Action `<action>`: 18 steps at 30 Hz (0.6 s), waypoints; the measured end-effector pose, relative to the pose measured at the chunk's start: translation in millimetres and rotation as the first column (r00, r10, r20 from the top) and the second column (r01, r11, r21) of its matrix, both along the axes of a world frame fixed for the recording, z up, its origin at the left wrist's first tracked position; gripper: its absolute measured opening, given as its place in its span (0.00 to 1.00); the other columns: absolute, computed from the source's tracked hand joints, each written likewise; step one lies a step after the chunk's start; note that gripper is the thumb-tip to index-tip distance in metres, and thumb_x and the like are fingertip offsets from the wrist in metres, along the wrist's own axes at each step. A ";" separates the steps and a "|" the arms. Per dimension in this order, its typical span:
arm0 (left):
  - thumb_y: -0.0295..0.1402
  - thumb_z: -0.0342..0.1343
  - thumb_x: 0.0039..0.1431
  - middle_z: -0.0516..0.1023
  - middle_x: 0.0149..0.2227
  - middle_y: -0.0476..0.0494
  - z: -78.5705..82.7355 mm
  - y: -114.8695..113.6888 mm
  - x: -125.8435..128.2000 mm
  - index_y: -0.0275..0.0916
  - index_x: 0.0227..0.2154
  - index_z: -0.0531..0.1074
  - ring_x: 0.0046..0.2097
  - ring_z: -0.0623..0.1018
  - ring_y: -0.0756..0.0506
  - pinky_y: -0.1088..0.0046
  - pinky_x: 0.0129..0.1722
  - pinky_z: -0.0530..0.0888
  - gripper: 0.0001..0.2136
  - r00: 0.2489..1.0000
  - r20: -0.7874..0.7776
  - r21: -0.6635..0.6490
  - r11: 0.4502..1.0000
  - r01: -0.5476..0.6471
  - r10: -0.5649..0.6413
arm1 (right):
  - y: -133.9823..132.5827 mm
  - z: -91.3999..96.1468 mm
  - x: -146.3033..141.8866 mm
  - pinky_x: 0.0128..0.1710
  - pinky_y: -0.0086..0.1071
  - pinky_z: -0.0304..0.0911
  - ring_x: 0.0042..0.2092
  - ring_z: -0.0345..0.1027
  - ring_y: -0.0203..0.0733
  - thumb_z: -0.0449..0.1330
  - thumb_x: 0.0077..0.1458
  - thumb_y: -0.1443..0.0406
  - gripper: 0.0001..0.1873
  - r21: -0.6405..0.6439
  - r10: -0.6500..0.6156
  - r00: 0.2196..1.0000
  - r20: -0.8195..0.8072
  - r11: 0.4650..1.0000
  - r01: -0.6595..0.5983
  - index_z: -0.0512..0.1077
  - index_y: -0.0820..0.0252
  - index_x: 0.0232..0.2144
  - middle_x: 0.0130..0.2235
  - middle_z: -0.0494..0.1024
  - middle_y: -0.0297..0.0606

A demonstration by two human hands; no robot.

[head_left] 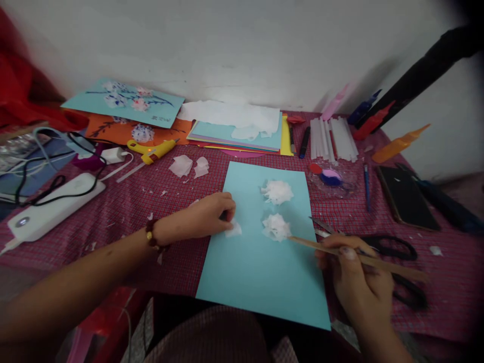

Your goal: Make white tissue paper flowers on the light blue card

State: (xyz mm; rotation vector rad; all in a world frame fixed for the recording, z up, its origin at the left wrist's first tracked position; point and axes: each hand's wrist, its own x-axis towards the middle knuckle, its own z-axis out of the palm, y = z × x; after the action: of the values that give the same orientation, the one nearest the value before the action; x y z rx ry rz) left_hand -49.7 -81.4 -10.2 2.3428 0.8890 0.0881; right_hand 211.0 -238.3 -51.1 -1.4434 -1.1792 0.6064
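A light blue sheet of card lies in front of me with two fluffy white tissue-paper flowers on it, an upper one and a lower one. My right hand is closed around a thin wooden stick, whose tip meets the lower edge of the lower flower. At the card's left edge, my left hand has its fingers pinched on a small piece of white tissue paper. Black-handled scissors lie partly hidden beneath my right hand.
Loose tissue pieces and a yellow glue gun lie to the left, near a white power strip. Behind are stacked papers and a flower picture. Glue sticks, paint bottles and a phone occupy the right.
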 end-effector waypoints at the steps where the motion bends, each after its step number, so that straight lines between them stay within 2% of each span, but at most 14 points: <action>1: 0.24 0.53 0.47 0.68 0.30 0.49 -0.8 -1.3 -0.1 0.36 0.24 0.66 0.31 0.67 0.51 0.75 0.30 0.62 0.02 1.000 0.002 -0.007 1.000 -0.026 0.026 | 0.5 0.1 0.0 0.23 0.31 0.62 0.25 0.67 0.39 0.51 0.62 0.59 0.11 -0.004 0.003 1.000 -0.018 1.000 -0.003 0.72 0.56 0.34 0.26 0.73 0.35; 5: 0.23 0.51 0.48 0.67 0.24 0.53 -5.1 -6.8 -1.6 0.37 0.29 0.67 0.26 0.67 0.52 0.77 0.25 0.59 0.05 0.991 0.034 -0.069 0.989 -0.129 0.131 | 1.1 7.3 -7.9 0.25 0.29 0.63 0.27 0.67 0.36 0.53 0.62 0.60 0.10 -0.001 0.061 0.996 -0.061 0.998 -0.061 0.72 0.55 0.35 0.27 0.74 0.33; 10: 0.21 0.50 0.48 0.71 0.27 0.52 -9.1 -8.0 -2.8 0.37 0.47 0.69 0.28 0.71 0.52 0.78 0.26 0.62 0.21 0.987 0.088 -0.087 0.988 -0.128 0.136 | -0.7 21.6 -37.7 0.27 0.27 0.64 0.28 0.68 0.33 0.51 0.64 0.63 0.09 -0.053 0.319 0.948 -0.016 0.946 -0.319 0.71 0.50 0.41 0.32 0.77 0.31; 13: 0.21 0.51 0.49 0.73 0.27 0.50 -12.6 -7.1 -3.3 0.35 0.47 0.70 0.29 0.71 0.51 0.77 0.28 0.64 0.20 0.985 0.109 -0.076 0.989 -0.123 0.131 | 3.7 23.9 -53.4 0.29 0.27 0.65 0.30 0.69 0.33 0.51 0.63 0.64 0.10 -0.087 0.377 0.925 0.051 0.924 -0.372 0.72 0.51 0.42 0.34 0.77 0.33; 18: 0.23 0.52 0.49 0.75 0.27 0.49 -16.7 -4.6 -6.2 0.34 0.44 0.73 0.28 0.72 0.51 0.78 0.27 0.65 0.17 0.974 0.155 -0.109 0.983 -0.148 0.164 | 16.0 18.1 -63.4 0.30 0.30 0.65 0.32 0.70 0.36 0.50 0.63 0.63 0.16 -0.122 0.411 0.904 0.116 0.909 -0.398 0.75 0.58 0.29 0.38 0.77 0.39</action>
State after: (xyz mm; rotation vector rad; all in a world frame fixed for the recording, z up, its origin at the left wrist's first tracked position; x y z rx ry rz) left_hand -55.9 -85.9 -26.9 2.1390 0.9721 0.2917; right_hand 147.6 -222.3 -33.1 -1.3418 -1.6018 0.8678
